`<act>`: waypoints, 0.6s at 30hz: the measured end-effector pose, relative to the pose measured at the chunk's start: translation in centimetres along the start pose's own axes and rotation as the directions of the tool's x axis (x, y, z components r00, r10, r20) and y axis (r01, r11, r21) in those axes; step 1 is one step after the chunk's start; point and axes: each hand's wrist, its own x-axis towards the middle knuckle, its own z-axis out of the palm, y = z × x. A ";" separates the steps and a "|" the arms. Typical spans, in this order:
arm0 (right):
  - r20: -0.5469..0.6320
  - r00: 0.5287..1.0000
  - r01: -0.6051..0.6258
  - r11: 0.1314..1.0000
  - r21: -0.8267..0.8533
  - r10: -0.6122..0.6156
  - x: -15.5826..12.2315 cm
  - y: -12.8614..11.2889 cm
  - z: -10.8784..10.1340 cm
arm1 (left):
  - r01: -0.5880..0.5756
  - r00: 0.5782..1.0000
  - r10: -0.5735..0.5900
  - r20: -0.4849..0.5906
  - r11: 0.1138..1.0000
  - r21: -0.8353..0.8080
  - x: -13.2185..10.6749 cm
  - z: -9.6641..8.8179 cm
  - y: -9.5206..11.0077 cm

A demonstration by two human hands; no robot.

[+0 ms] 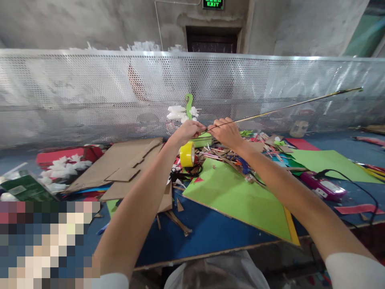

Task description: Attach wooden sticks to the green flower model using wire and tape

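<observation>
My left hand (191, 131) and my right hand (226, 130) are close together above the cluttered middle of the table. The right fingers are wrapped round a long thin rod (279, 110), which slants up to the right and shows dark and yellowish stretches. At the rod's near end, my left fingertips are pinched together on it. Just behind the hands stands a green curved cutout (189, 105) with white tufts (176, 113) beside it. Below them is a green piece (203, 140), partly hidden. A yellow tape roll (187, 154) stands under my left wrist.
A perforated metal screen (99, 92) runs along the back. Brown cardboard (120, 164) lies left, a large green sheet (237, 200) in front. Scraps surround them. To the right are a purple device (326, 186) with a black cable and another green sheet (327, 162).
</observation>
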 end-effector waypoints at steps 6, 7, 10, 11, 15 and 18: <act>0.043 0.999 0.002 1.000 0.029 -0.003 0.0 -0.3 0.2 | -0.008 1.000 0.008 -0.013 1.000 0.018 0.1 0.4 -0.2; 0.053 0.999 -0.001 0.999 0.034 -0.001 0.0 -0.4 0.1 | -0.013 1.000 0.014 -0.011 1.000 0.014 0.1 0.5 -0.2; 0.067 0.998 -0.010 0.999 0.044 0.007 0.0 -0.4 0.0 | -0.012 1.000 0.012 -0.006 1.000 -0.021 0.2 0.7 -0.3; 0.066 0.998 -0.018 0.999 0.046 0.015 0.0 -0.4 0.0 | -0.007 1.000 0.007 -0.006 0.999 -0.040 0.2 0.7 -0.2; 0.073 0.997 -0.021 0.999 0.048 0.017 -0.2 -0.3 0.1 | 0.035 0.999 -0.036 -0.008 0.993 -0.113 -0.1 1.1 0.2; 0.077 0.997 -0.011 0.999 0.045 0.007 -0.3 -0.3 0.2 | 0.060 0.998 -0.062 -0.017 0.990 -0.125 -0.6 1.2 0.8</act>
